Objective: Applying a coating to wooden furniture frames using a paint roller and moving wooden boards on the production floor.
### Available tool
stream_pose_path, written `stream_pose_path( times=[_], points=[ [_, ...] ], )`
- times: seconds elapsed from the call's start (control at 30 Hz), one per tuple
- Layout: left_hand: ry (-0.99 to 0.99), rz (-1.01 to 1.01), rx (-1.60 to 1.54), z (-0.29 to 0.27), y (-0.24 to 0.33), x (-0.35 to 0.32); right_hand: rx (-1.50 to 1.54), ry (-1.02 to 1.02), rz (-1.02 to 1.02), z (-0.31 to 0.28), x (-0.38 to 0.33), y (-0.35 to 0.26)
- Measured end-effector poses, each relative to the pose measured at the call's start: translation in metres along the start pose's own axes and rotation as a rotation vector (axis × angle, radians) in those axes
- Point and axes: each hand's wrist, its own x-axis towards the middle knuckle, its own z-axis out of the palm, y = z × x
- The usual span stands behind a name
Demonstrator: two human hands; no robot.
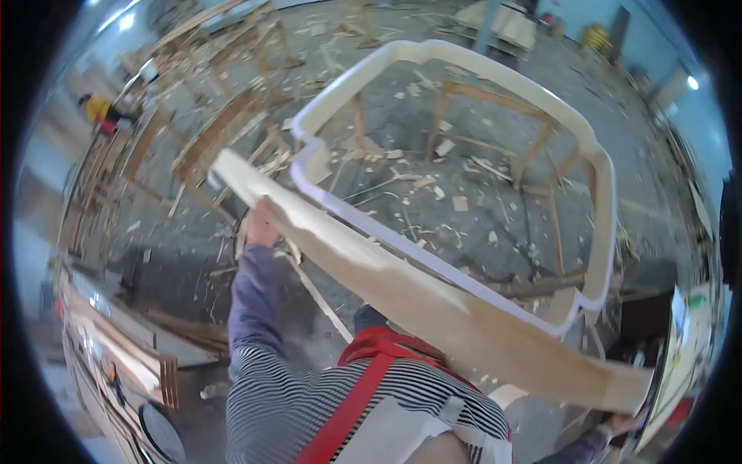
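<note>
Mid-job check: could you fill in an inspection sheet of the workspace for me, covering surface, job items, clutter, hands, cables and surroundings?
Surface: grey floor, strewn with debris.
Job's things: long pale board, held slantwise in front of the body; looped frame beyond it, apparently resting on wooden trestles.
Clutter: wood scraps scattered inside and around the loop.
Hands: left hand grips the board near its left end; right hand is at its right end, grip partly hidden.
Cables: nothing seen that is plainly a cable.
Surroundings: stacked panels at lower left; a person in a yellow top at far left; lit lamp at upper right.
</note>
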Motion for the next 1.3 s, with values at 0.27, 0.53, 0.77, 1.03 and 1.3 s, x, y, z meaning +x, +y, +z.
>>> stream_pose_path(
  times=[0.27, 0.53, 0.77, 1.03, 1.3],
  points=[
    [-0.157, 0.506, 0.956, 0.082, 0.075, -0.017, 0.08, -0.405, -0.307, -0.092, 0.08, -0.117],
    [-0.125, 0.267, 0.56, 0.082, 0.059, -0.029, 0.366, 0.321, -0.297, 0.006, -0.028, -0.045],
    [-0.227, 0.055, 0.347, 0.106, 0.063, -0.05, 0.086, 0.403, -0.264, -0.038, -0.028, -0.002],
    [-0.201, 0.134, 0.555, 0.123, 0.076, 0.019, -0.076, 0.118, 0.28, -0.008, 0.0, 0.017],
    [-0.318, 0.307, 0.565, 0.177, 0.171, 0.171, -0.136, 0.196, 0.062, 0.054, 0.014, 0.032]
  ],
)
